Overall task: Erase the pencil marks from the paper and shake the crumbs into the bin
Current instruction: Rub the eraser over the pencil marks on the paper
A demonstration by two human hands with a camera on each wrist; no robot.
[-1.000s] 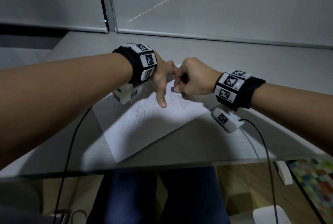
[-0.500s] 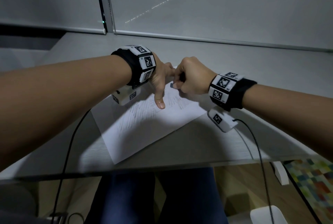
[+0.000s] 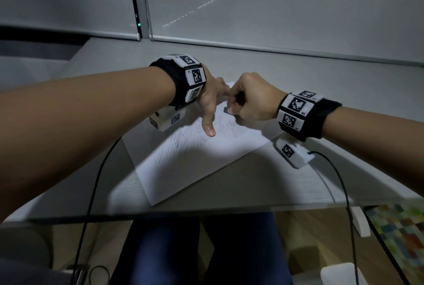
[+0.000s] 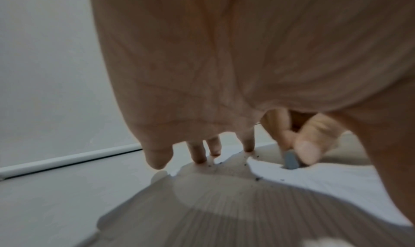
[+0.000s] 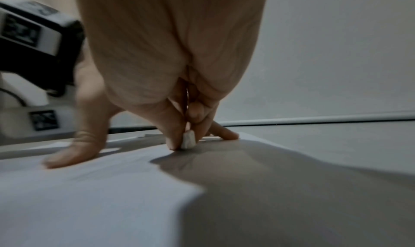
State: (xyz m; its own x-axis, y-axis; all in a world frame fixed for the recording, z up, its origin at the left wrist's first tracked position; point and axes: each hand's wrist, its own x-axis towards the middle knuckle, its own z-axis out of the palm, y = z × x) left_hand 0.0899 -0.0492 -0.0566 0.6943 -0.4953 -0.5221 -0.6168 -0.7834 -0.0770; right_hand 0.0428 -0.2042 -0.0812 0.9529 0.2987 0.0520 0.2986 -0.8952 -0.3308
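A white sheet of paper (image 3: 188, 161) with faint pencil hatching lies skewed on the grey desk. My left hand (image 3: 210, 103) presses it flat near its far corner, thumb and fingers spread straight on the sheet (image 4: 199, 155). My right hand (image 3: 250, 99) pinches a small grey-white eraser (image 5: 188, 141) between thumb and fingers, its tip down on the paper just right of the left hand (image 4: 291, 159). Dark eraser crumbs (image 4: 258, 178) are scattered on the paper around the left fingertips.
The grey desk (image 3: 286, 188) ends at a front edge close to my legs. Roller blinds (image 3: 275, 9) hang behind the desk. A white bin (image 3: 341, 273) stands on the floor at lower right, beside a colourful mat (image 3: 399, 227). Black cables hang from both wrists.
The right hand with the eraser has shifted slightly back and forth over the same patch near the far corner. The left hand stays pressed on the paper.
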